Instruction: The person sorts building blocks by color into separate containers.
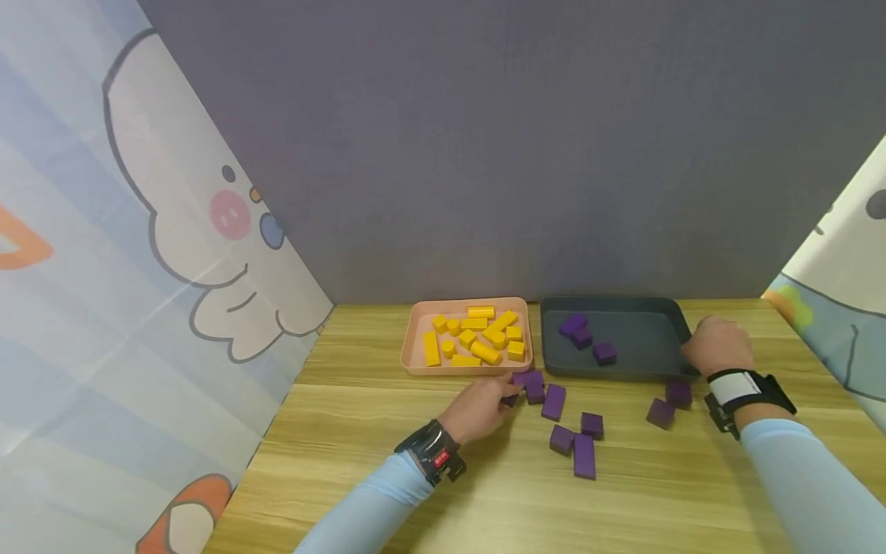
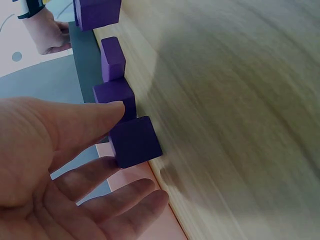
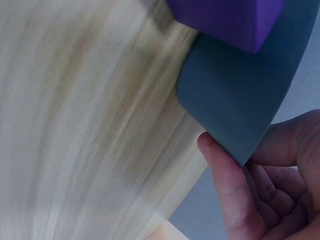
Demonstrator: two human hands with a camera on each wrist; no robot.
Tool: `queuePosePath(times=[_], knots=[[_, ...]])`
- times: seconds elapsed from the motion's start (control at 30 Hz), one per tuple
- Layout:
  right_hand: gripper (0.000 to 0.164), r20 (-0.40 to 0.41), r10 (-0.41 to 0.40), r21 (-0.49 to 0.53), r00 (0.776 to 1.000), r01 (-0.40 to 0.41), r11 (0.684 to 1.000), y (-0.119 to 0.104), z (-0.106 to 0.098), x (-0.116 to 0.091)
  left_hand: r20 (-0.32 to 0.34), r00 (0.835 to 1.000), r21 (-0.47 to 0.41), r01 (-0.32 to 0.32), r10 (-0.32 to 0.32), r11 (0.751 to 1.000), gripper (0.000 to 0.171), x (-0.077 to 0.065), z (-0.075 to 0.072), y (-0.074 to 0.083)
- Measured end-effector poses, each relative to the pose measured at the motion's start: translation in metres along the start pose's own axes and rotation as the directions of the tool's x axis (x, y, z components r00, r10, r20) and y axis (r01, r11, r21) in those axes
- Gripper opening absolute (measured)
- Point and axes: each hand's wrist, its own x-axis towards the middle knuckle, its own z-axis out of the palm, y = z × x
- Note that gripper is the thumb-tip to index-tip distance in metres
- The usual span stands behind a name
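My left hand (image 1: 476,409) is at the table just in front of the pink tray. In the left wrist view, thumb and index finger lie on either side of a dark purple cube (image 2: 136,142), seeming to pinch it. Right beside it are another purple block (image 2: 115,92) and a flat purple block (image 2: 113,59). My right hand (image 1: 720,346) holds the right end of the dark grey tray (image 1: 644,342), its thumb and fingers around the wall (image 3: 230,95). Inside that tray lie a few purple blocks, including a cube (image 1: 604,353).
The pink tray (image 1: 407,350) holds many yellow blocks and stands left of the grey one. Loose purple pieces lie on the wooden table (image 1: 346,454): a rectangular block (image 1: 584,456), a cube (image 1: 561,439) and, near my right wrist, another cube (image 1: 661,413). A grey wall (image 1: 471,154) rises behind.
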Motion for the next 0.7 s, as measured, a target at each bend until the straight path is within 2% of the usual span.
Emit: queuePosePath(times=[0.13, 0.33, 0.6, 0.7], knots=[[0.023, -0.002, -0.017, 0.01, 1.0, 0.017, 1.0, 0.001, -0.001, 0.0, 0.013, 0.999, -0.007, 0.03, -0.03, 1.0, 0.042, -0.001, 0.002, 0.001], [0.022, -0.013, -0.03, 0.011, 0.999, 0.03, 0.999, 0.003, -0.001, 0.002, -0.01, 0.999, -0.01, 0.041, -0.041, 0.999, 0.042, -0.001, 0.004, -0.001], [0.024, -0.012, -0.02, 0.016, 1.0, 0.02, 1.0, 0.003, 0.001, 0.002, 0.0, 0.995, -0.056, 0.099, -0.099, 0.994, 0.038, -0.003, 0.001, -0.007], [0.025, -0.008, -0.016, 0.014, 1.0, 0.016, 1.0, 0.003, 0.002, 0.002, -0.003, 0.995, -0.062, 0.098, -0.099, 0.993, 0.038, -0.005, -0.001, -0.01]])
